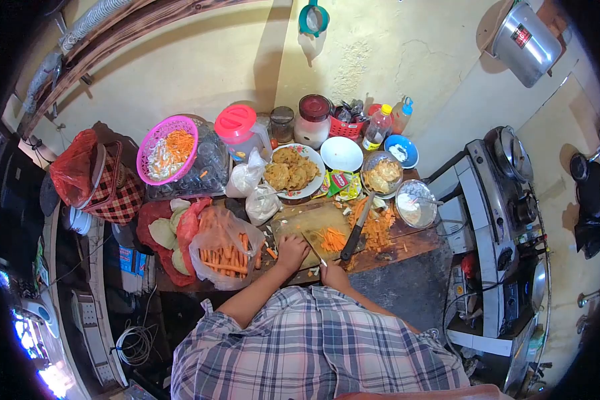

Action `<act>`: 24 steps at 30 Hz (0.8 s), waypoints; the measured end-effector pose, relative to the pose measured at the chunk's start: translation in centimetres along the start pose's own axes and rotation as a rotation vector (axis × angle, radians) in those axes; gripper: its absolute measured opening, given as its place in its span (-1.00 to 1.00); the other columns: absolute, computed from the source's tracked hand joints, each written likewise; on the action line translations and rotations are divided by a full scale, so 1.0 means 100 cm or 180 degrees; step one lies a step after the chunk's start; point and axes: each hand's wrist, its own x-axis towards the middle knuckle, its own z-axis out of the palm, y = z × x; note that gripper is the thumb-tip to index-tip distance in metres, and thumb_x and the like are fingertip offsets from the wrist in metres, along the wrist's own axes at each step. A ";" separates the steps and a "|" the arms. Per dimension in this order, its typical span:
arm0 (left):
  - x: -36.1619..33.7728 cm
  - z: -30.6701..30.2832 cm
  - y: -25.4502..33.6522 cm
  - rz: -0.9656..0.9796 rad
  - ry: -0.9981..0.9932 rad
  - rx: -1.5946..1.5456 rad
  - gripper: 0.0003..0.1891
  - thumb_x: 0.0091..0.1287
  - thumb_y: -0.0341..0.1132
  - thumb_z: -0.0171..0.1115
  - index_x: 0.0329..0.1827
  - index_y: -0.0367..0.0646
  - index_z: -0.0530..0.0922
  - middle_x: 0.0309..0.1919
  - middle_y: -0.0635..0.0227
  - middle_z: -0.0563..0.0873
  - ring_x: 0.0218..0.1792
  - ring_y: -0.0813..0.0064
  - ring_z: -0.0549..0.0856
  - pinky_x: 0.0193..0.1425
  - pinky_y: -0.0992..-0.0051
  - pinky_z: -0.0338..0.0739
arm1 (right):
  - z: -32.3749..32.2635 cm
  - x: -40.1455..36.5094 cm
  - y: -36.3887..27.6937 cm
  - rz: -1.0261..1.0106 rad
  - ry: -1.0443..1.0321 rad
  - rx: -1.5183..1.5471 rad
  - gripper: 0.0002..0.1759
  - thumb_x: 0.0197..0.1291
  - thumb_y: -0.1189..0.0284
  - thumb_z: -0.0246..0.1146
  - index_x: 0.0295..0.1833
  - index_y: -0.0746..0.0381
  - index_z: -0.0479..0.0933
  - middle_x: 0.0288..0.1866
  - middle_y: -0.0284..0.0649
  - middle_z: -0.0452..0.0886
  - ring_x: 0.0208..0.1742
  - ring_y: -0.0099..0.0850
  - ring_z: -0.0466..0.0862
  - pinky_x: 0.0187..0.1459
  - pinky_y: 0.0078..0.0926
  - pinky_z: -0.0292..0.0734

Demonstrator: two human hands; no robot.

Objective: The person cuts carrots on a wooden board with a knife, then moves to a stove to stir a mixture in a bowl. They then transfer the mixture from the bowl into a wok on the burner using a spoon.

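Head view: the left hand (292,252) rests on the cutting board (305,223) on the counter (413,243), fingers curled; I cannot tell if they grip something. The right hand (332,271) has its fingers closed around a small knife (318,258), near the chopped carrot (332,239)

The wooden table (417,245) stands against the wall. On it lies a cutting board (300,223), with a bag of carrots (223,252) at its left and chopped carrot (379,232) at its right. Behind are a plate (319,167), a white bowl (341,154) and a jar (313,121).
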 end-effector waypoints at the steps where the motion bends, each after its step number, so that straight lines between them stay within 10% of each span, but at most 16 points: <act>1: 0.000 0.001 0.000 0.0020 0.0034 0.0015 -0.87 0.07 -0.24 0.30 -0.48 -0.08 0.63 -0.42 0.44 0.64 -0.22 0.39 0.57 -0.03 0.25 0.33 | 0.003 0.002 0.003 0.0007 -0.0017 -0.0120 -0.62 0.32 0.22 0.00 -0.15 0.38 0.44 -0.39 0.26 0.57 -0.32 0.21 0.60 -0.27 0.11 0.49; 24: 0.032 0.010 0.011 0.0143 -0.0033 -0.0575 -0.84 0.11 -0.23 0.27 -0.30 -0.07 0.61 -0.26 0.38 0.63 -0.13 0.34 0.56 0.02 0.24 0.30 | -0.031 -0.010 -0.005 -0.0067 0.0725 0.0671 -0.69 0.32 0.29 0.02 -0.19 0.36 0.46 -0.44 0.24 0.54 -0.28 0.22 0.57 -0.32 0.05 0.43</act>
